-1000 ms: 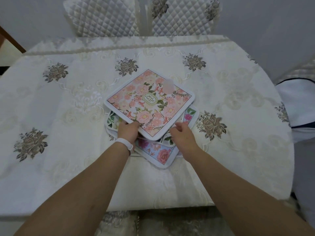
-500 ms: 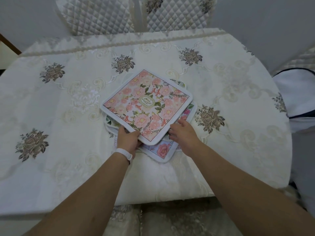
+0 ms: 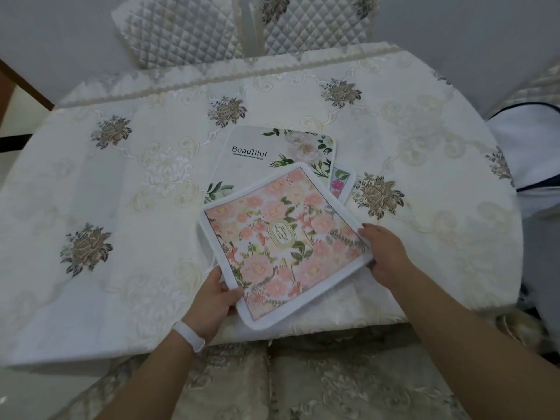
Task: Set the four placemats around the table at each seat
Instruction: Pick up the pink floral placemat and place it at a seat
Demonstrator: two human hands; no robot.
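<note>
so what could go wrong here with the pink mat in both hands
1. The pink mat is held only at two edges by the left hand and right hand; it bends between them and could slip from the fingertips.
2. It still overlaps the white mat, so dragging it low might shift that one and the mat peeking out beside it.
3. Sliding it could rumple the tablecloth.

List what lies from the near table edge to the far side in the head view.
Pink floral placemat held in both hands → white placemat printed "BeauTiful" → quilted chair backs.
</note>
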